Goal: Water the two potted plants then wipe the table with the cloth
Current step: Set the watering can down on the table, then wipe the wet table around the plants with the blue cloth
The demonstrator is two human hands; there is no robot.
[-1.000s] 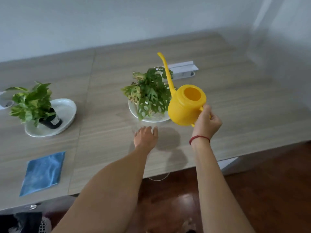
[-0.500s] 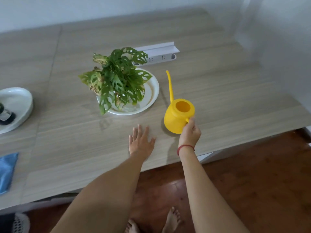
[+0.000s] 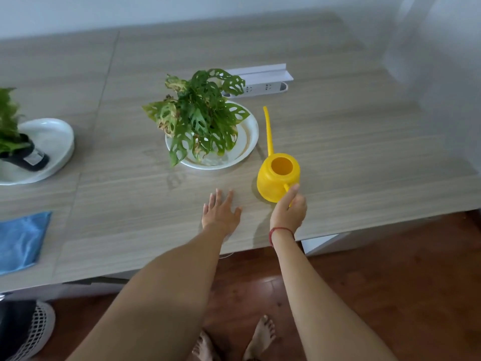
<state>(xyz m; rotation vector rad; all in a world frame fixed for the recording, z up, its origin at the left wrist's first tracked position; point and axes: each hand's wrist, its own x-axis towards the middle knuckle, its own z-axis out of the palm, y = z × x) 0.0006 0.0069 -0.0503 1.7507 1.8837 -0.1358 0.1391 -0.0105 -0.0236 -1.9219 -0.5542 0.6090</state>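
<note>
The yellow watering can stands on the wooden table, just right of the white plate that holds the holed-leaf plant. Its long spout points away from me. My right hand is at the can's handle, fingers still around it. My left hand lies flat on the table with fingers spread, left of the can. The second plant sits in a black pot on a white dish at the left edge. The blue cloth lies at the front left.
A white power strip and a white rail lie behind the centre plant. Damp marks show on the table in front of the plate. A black mesh object sits on the floor at bottom left. My bare feet stand on the red-brown floor.
My right hand has lowered the watering can from beside the centre plant's leaves down onto the table to the right of the plate. My left hand stays flat on the table.
</note>
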